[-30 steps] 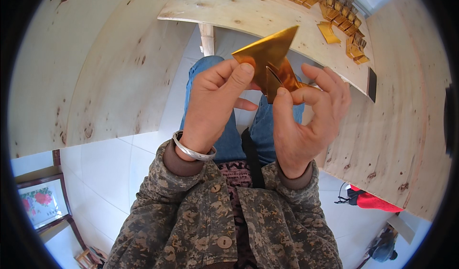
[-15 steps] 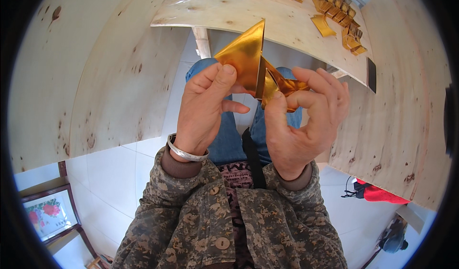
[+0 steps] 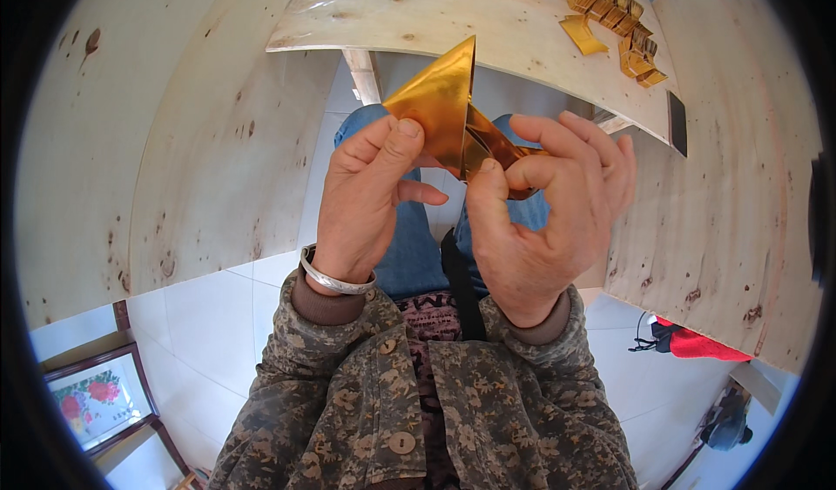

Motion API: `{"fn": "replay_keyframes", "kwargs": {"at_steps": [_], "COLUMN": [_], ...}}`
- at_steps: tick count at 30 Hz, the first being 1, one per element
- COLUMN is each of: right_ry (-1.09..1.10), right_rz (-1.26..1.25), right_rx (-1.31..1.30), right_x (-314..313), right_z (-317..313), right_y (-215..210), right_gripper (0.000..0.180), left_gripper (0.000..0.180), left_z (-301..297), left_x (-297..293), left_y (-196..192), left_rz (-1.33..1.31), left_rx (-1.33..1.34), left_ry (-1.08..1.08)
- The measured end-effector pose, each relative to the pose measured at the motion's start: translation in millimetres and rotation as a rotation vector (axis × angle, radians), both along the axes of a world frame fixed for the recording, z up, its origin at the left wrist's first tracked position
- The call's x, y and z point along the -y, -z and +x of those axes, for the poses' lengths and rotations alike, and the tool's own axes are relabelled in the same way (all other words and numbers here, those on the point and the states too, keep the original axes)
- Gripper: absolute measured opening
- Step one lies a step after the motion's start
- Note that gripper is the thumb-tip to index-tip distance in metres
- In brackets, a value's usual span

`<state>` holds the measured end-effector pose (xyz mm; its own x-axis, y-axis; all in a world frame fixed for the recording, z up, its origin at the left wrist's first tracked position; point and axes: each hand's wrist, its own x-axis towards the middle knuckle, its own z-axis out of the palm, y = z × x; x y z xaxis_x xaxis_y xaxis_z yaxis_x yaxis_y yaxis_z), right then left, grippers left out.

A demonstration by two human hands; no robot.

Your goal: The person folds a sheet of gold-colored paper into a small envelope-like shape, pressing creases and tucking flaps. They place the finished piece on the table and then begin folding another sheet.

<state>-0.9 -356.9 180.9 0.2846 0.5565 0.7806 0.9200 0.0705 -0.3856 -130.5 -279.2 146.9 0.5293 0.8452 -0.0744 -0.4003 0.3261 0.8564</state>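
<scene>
A: Far left?
B: Framed picture [image 3: 103, 398], flower design. Next, left hand [image 3: 361, 189]: thumb and fingers clamped on the foil [image 3: 433, 111], wide triangular end.
A: Foil where?
B: Mid-air between both hands, over the jeans [image 3: 407, 255], near side of the worktop [image 3: 396, 30].
A: Right hand [image 3: 549, 211]?
B: Thumb and forefinger pinching the narrow, darker end; other fingers raised, loosely curled.
A: Rest?
B: Loose gold piece [image 3: 582, 35] beside rows of gold pieces [image 3: 610, 6], worktop's right side. Red item [image 3: 704, 342], lower right.
</scene>
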Motion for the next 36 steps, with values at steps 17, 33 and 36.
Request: {"fn": "replay_keyframes", "kwargs": {"at_steps": [17,33,36], "right_ry": [-0.130,-0.222,-0.199], "right_rz": [-0.170,-0.314,-0.234], "right_rx": [0.033,-0.354,-0.197], "right_x": [9,-1,-7], "right_z": [11,26,27], "right_y": [-18,0,4], "right_gripper": [0.017,0.020,0.024], "left_gripper": [0.031,0.014,0.012], "left_z": [-5,-2,0], "left_x": [-1,6,8], "left_y": [-4,-11,-9], "left_rz": [-0.001,0.147,0.229], "left_rx": [-0.003,-0.154,-0.220], "left_ry": [-0.014,-0.052,-0.177]}}
